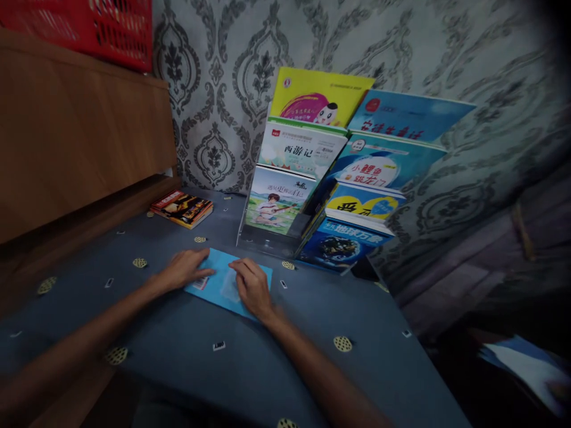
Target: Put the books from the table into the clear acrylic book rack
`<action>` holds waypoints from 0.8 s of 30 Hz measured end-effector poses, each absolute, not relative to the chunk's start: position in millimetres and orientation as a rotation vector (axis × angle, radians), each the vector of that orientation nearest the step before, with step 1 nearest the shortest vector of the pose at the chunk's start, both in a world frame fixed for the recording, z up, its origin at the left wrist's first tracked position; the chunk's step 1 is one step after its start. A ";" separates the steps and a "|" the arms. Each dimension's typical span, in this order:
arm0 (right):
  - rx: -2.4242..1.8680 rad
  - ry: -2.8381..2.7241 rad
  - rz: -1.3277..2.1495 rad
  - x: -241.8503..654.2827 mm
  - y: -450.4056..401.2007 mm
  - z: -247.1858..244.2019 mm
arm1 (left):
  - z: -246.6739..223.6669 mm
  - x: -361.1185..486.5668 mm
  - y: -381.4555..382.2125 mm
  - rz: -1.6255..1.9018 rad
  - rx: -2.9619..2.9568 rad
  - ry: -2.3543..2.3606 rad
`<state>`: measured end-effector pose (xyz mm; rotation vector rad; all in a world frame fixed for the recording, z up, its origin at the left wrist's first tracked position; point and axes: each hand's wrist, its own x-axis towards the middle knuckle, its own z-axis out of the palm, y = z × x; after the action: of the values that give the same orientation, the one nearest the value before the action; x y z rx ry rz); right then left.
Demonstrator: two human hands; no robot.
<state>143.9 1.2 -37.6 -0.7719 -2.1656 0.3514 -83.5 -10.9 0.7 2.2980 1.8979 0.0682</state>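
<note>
A light blue book (pixel 222 286) lies flat on the dark patterned table (pixel 178 339), with a small barcode label near its left end. My left hand (pixel 187 269) rests on the book's left end, its fingers spread. Over the right part of the book is my right hand (pixel 252 287), its fingers bent and close together at the cover; whether anything is between them is too small to tell.
Behind the book, a clear rack (pixel 267 239) holds several upright books, including a yellow one (pixel 325 89). A small book stack (pixel 182 208) lies at the back left, beside a wooden cabinet (pixel 84 125) with a red basket (pixel 120 30) on top.
</note>
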 end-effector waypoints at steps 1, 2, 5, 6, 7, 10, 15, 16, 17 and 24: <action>-0.763 -2.211 0.359 141.7 -0.1 -35.6 | -2.5 -77.5 -13.3 0.105 2.310 1.835; -0.762 -2.262 0.368 138.9 -1.5 -34.1 | -5.9 -71.9 -15.1 0.130 2.315 1.792; -0.831 -2.412 0.378 128.7 -5.8 -34.7 | -15.6 -60.2 -17.4 0.156 2.328 1.782; -0.868 -2.456 0.381 125.8 -7.0 -36.4 | -18.4 -58.4 -17.4 0.154 2.336 1.792; -0.910 -2.491 0.385 123.6 -8.1 -38.6 | -20.8 -57.5 -17.2 0.149 2.347 1.796; -0.994 -2.562 0.395 123.4 -10.1 -45.4 | -25.5 -57.7 -16.7 0.125 2.384 1.774; -1.104 -2.575 0.370 144.0 -8.0 -49.9 | -26.3 -57.0 -18.3 0.088 2.406 1.802; -1.144 -2.567 0.358 151.1 -7.0 -49.8 | -25.7 -56.5 -18.7 0.086 2.405 1.810; -1.184 -2.558 0.344 159.0 -6.2 -49.5 | -24.9 -55.9 -19.1 0.081 2.403 1.817; -1.458 -2.491 0.290 217.4 -9.3 -45.3 | -20.3 -53.7 -20.8 0.091 2.557 1.829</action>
<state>217.4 -9.3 -45.3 -1.4579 -2.4911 0.2900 -53.7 -20.8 -20.3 2.5572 1.8286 0.0912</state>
